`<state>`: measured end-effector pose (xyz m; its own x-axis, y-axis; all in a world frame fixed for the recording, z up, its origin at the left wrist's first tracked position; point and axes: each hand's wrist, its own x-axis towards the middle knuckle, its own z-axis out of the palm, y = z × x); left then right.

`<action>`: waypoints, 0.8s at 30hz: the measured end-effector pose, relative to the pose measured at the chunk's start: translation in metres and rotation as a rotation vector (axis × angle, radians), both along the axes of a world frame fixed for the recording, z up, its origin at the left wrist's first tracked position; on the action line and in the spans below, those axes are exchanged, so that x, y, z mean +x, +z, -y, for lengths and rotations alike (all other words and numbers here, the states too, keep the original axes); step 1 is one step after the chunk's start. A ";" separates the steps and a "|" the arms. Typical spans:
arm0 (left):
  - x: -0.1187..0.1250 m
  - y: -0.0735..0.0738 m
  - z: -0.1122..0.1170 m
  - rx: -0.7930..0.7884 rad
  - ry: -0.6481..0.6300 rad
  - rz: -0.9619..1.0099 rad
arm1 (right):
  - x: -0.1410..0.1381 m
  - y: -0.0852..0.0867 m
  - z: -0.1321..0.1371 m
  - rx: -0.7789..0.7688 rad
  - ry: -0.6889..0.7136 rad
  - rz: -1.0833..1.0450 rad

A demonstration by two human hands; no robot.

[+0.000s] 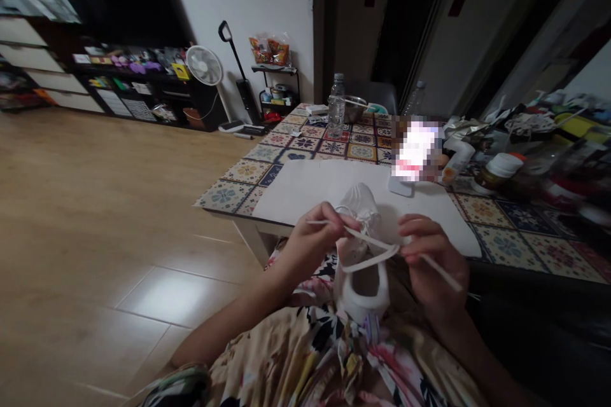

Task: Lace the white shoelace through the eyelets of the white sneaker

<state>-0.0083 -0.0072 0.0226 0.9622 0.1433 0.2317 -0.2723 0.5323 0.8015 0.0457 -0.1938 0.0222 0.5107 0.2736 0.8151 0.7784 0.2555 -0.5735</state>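
Observation:
A white shoe [365,305] lies between my forearms, its toe resting toward the table and its heel toward my body. My left hand [317,229] pinches a white shoelace [367,262] above the shoe, with a short end sticking out to the left. Thumb and fingers of my right hand [432,261] are closed on the lace too, and a loose end hangs down to the right. Between the hands the lace runs in two strands that meet near my right fingertips. The shoe's opening faces up, and a lilac tab shows at its heel.
A white mat [305,187] covers the near part of the patterned table [229,194]. On it stands a phone holder [401,187] with a blurred bright screen. Behind are a plastic bottle [337,108] and a metal bowl [354,111]. Jars and clutter, including a white-lidded jar [499,172], crowd the right.

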 end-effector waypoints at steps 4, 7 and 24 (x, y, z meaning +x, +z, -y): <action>0.011 0.004 -0.024 -0.301 0.040 0.026 | 0.025 0.004 0.010 0.151 0.225 -0.403; 0.014 0.001 -0.049 -0.205 -0.083 0.014 | 0.047 0.002 0.029 0.117 0.336 -0.476; 0.004 0.002 -0.052 0.984 -0.353 -0.258 | 0.056 -0.006 0.033 -0.808 0.206 -0.305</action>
<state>-0.0040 0.0451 0.0246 0.9490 -0.2904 -0.1225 0.0094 -0.3624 0.9320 0.1013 -0.2263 0.0163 0.5513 0.8168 0.1701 0.5458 -0.1989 -0.8139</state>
